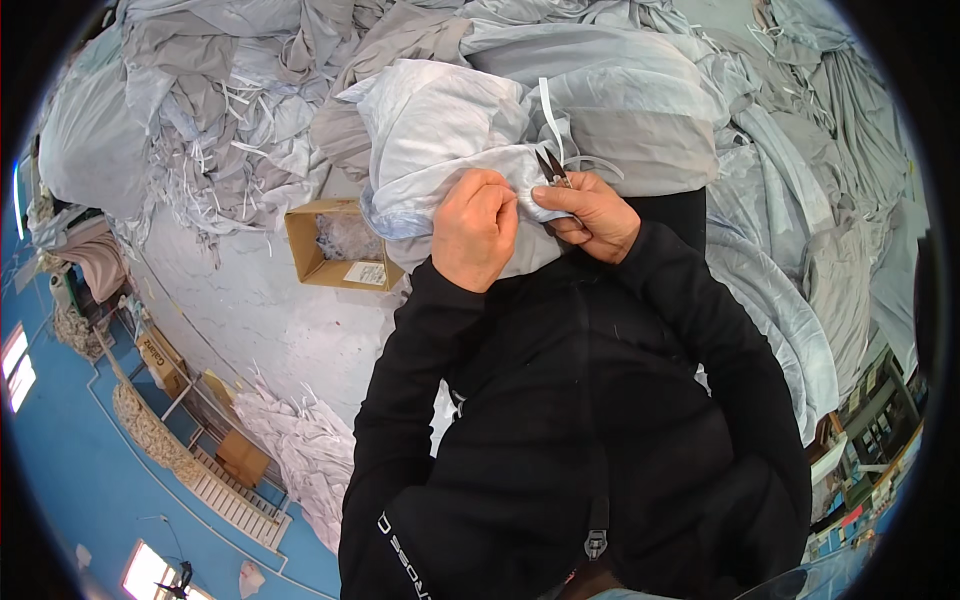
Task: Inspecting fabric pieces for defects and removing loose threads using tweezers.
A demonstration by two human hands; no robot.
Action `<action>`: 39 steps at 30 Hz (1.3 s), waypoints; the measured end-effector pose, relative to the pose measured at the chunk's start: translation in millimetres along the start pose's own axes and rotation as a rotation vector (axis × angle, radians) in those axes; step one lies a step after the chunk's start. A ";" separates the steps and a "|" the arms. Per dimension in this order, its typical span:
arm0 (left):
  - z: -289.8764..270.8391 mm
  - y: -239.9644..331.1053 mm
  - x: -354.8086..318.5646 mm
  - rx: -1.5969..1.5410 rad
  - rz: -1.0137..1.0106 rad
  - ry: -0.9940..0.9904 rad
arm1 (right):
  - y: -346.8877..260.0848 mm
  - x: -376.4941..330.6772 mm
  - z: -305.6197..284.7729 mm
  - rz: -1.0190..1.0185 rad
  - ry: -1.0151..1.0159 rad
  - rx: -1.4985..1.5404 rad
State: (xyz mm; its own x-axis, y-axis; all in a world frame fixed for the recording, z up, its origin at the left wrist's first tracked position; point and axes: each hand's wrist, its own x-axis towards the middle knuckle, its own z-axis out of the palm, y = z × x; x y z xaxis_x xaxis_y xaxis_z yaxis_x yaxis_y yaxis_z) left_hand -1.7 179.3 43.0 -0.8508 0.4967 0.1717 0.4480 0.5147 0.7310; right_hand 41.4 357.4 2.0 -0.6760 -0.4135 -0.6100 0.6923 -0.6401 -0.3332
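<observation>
In the middle of the frame my left hand (474, 229) was shut tight on the cloth (440, 130) to hold it flat, so my right hand (592, 215), closed around small snips (552, 167), could cut.

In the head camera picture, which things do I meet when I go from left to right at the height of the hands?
Cardboard box → left hand, gripping pale grey cloth → small thread snips → right hand holding them → heap of grey fabric.

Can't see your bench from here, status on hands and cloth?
Left hand gripping pale cloth. Right hand holding small snips at its edge. Nothing blocking.
</observation>
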 end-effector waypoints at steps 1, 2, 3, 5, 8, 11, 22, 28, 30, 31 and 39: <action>-0.4 -0.2 0.1 0.008 0.018 0.003 | 0.2 -0.4 -0.2 -0.001 -0.011 -0.002; -0.8 -0.2 -0.1 0.012 -0.006 0.007 | 0.5 -0.9 -0.1 -0.017 -0.014 -0.017; -1.3 0.0 -0.3 0.015 -0.030 0.010 | 0.7 -1.4 0.2 -0.024 0.008 -0.034; -3.0 0.4 -0.3 -0.009 -0.047 0.023 | 0.7 -2.3 1.4 -0.057 0.020 -0.079; -6.0 2.4 -0.7 -0.072 -0.095 0.023 | 1.1 -4.4 4.8 -0.089 0.079 -0.170; -9.5 5.2 -2.4 -0.138 -0.150 0.006 | 4.2 -9.7 11.0 -0.257 0.126 -0.301; -7.9 8.9 -13.0 -0.135 -0.126 0.054 | 1.6 -52.0 35.1 -1.019 0.398 -1.543; -7.9 8.5 -12.4 -0.142 -0.111 0.060 | 2.2 -39.1 41.2 -1.178 0.409 -1.737; -7.8 7.9 -12.1 -0.140 -0.096 0.058 | 3.5 -37.9 41.2 -1.221 0.409 -1.764; -7.6 7.7 -12.2 -0.144 -0.090 0.062 | 4.0 -38.0 40.9 -1.189 0.403 -1.775; -6.0 6.1 -12.4 -0.116 -0.068 0.050 | 5.2 -32.0 38.1 -1.229 0.398 -1.803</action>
State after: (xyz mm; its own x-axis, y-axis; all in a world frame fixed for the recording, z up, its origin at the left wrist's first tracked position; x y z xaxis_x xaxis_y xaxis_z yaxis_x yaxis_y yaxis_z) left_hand 10.0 172.1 49.3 -0.8922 0.4261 0.1497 0.3564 0.4606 0.8129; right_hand 57.0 342.6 47.3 -0.9227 -0.1310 0.3627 -0.3181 0.7902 -0.5238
